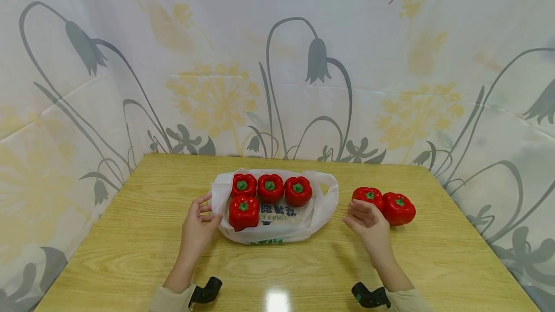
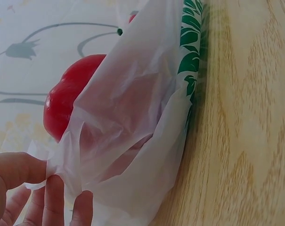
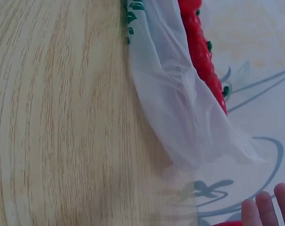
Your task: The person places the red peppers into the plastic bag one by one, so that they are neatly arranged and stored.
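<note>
A white plastic bag with green leaf print lies on the table, its mouth spread wide. Several red bell peppers with green stems sit inside. At the bag's left end, my left hand pinches its edge between thumb and fingers; the left wrist view shows the film pulled up beside a pepper. To the right of the bag, my right hand hovers with relaxed fingers, holding nothing. Just behind it are two more red peppers, one partly covered by the fingers.
The wooden table ends at a pale cloth backdrop printed with flowers. A loop of the bag's handle sticks out toward the loose peppers. Black camera mounts sit on both wrists.
</note>
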`<state>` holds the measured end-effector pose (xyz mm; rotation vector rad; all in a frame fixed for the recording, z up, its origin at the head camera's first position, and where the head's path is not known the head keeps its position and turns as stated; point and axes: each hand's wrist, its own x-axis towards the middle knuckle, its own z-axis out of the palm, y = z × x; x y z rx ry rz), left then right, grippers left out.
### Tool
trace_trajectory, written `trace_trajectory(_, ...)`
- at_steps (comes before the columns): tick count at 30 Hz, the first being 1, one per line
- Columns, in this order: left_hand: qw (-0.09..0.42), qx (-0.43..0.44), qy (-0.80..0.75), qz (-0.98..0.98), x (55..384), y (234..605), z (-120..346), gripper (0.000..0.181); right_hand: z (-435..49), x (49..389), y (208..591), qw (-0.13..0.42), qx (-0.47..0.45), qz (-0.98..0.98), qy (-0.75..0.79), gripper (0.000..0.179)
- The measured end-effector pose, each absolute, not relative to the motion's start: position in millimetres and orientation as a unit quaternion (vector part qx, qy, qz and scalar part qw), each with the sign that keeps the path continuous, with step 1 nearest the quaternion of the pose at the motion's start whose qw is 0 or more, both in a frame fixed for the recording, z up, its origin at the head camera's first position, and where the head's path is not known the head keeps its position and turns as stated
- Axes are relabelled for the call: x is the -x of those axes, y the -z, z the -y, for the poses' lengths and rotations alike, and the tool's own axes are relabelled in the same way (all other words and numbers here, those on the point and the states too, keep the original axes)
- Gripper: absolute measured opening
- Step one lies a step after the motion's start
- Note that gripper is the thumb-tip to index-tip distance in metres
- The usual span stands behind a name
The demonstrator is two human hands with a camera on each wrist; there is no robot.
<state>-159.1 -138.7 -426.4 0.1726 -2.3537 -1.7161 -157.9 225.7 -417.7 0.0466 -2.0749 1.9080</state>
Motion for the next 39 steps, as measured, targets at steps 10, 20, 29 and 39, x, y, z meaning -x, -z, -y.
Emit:
trace_trajectory(10, 0.11, -0.06, 0.588, 0.799, 159.6, 426.9, 139.1, 0.054, -242.1, 157.2, 420.3, 0.159, 0.016, 0.733, -0.661, 0.045)
trace_trajectory(20, 0.115, -0.056, 0.585, 0.801, 159.6, 427.4, 138.7, 0.052, -256.9, 155.8, 420.4, 0.169, 0.035, 0.744, -0.646, 0.046)
trace_trajectory(29, 0.116, -0.053, 0.586, 0.8, 159.3, 428.0, 139.1, 0.052, -270.5, 154.9, 418.4, 0.18, 0.057, 0.735, -0.651, 0.047)
trace_trajectory(39, 0.117, -0.051, 0.589, 0.798, 159.3, 428.9, 139.7, 0.052, -291.7, 156.5, 426.8, 0.204, 0.073, 0.745, -0.631, 0.047)
